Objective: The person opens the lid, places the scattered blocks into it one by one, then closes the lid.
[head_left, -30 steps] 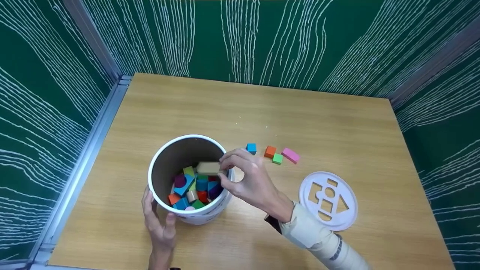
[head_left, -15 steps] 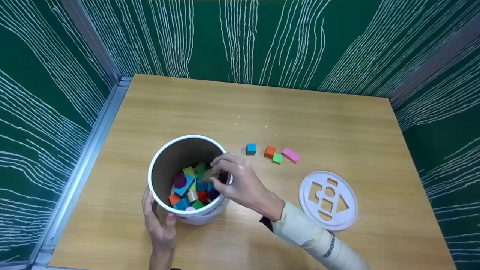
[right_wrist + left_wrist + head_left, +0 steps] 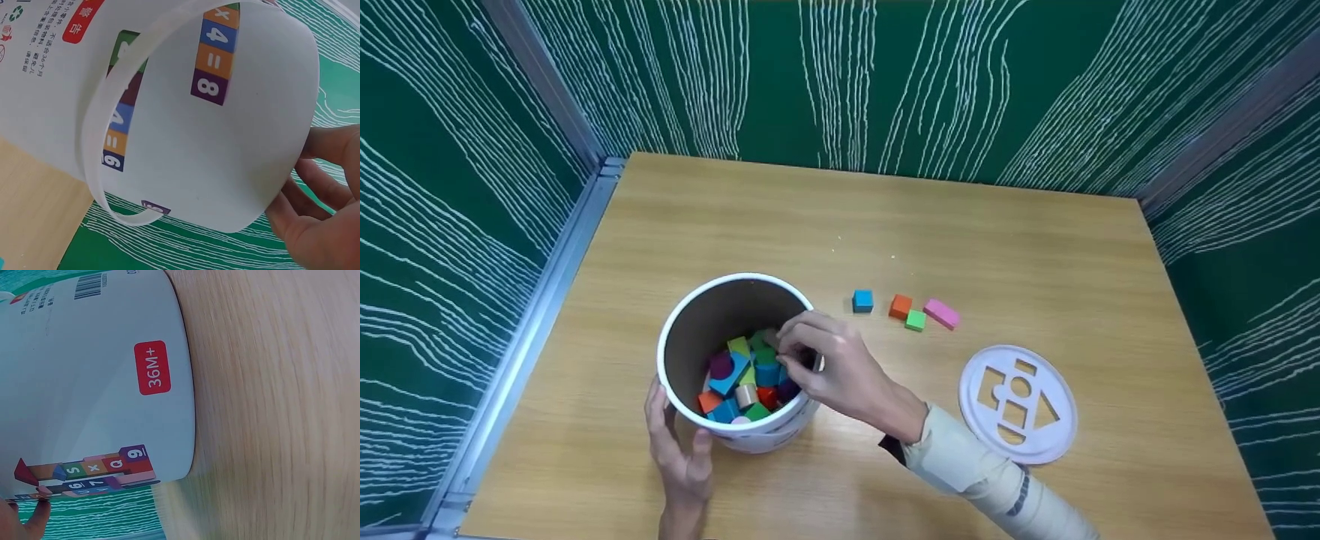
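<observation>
The bucket point(image 3: 661, 352) stood on the tabletop point(image 3: 840, 217), with a heap of blocks point(image 3: 746, 395) inside. At its seven o'clock the left hand point(image 3: 681, 457) rested spread against it, presumably to steady it. At three o'clock the right hand point(image 3: 836, 364) reached in, fingertips drawn together (whether pinching a block, I couldn't tell). Loose blocks point(image 3: 901, 306) lay towards two o'clock; the lid point(image 3: 1018, 400) lay just past three, probably off for access.

Booth-like workspace, green white-streaked walls point(image 3: 772, 75), grey metal framing point(image 3: 555, 281), wood-grain tabletop point(image 3: 997, 247)
</observation>
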`<action>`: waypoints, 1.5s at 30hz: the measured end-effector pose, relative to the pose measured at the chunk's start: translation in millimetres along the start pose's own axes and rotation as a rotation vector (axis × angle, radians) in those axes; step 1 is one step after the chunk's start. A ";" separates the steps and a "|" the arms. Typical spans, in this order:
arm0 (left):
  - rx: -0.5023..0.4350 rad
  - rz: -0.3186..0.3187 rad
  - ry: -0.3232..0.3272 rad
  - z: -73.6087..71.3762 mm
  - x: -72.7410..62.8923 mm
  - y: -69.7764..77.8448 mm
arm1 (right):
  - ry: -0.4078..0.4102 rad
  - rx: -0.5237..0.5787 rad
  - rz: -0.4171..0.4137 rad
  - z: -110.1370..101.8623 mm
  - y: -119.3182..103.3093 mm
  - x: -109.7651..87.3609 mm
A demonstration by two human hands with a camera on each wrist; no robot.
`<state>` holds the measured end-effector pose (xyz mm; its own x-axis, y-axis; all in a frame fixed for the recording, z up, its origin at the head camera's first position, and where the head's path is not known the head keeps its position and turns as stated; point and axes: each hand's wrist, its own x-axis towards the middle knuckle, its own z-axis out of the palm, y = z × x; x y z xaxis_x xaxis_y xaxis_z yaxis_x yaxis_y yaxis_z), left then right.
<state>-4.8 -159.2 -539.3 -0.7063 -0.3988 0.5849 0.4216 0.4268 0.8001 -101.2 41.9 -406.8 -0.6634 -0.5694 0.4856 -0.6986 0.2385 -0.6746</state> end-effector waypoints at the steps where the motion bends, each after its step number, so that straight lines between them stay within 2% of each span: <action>1: 0.002 -0.003 0.000 0.1 -0.2 0.4 | 0.006 -0.002 -0.005 -1.0 -0.1 -0.5; 5: -0.006 -0.009 0.007 1.1 1.3 5.8 | 0.034 -0.019 -0.021 -6.0 0.2 -1.8; 11: -0.041 0.014 0.021 3.1 9.3 28.1 | 0.102 -0.028 -0.070 -13.1 5.3 -1.8; 14: -0.052 0.026 0.028 3.8 11.6 34.7 | 0.130 -0.027 -0.084 -16.6 8.2 -2.0; 17: -0.051 0.018 0.028 3.6 10.5 32.8 | 0.142 -0.033 -0.076 -19.7 10.2 -2.5; 26: -0.040 -0.014 0.017 2.5 2.5 9.5 | 0.164 -0.044 -0.056 -28.3 18.5 -3.3; 30: -0.029 -0.019 0.010 2.0 3.0 10.7 | 0.180 -0.027 -0.049 -31.8 25.4 -4.3; 39: -0.039 -0.001 0.016 2.1 8.7 26.1 | 0.210 -0.052 -0.036 -39.6 38.2 -6.1; 42: -0.056 0.024 0.028 3.0 8.8 24.2 | 0.203 -0.090 -0.021 -42.5 43.0 -7.1; 45: -0.066 0.032 0.034 3.3 6.2 16.0 | 0.197 -0.116 0.002 -45.8 47.2 -7.8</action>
<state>-4.4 -152.1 -523.3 -0.6728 -0.4139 0.6132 0.4804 0.3859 0.7876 -141.3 93.7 -416.9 -0.6967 -0.4066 0.5910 -0.7155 0.3349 -0.6131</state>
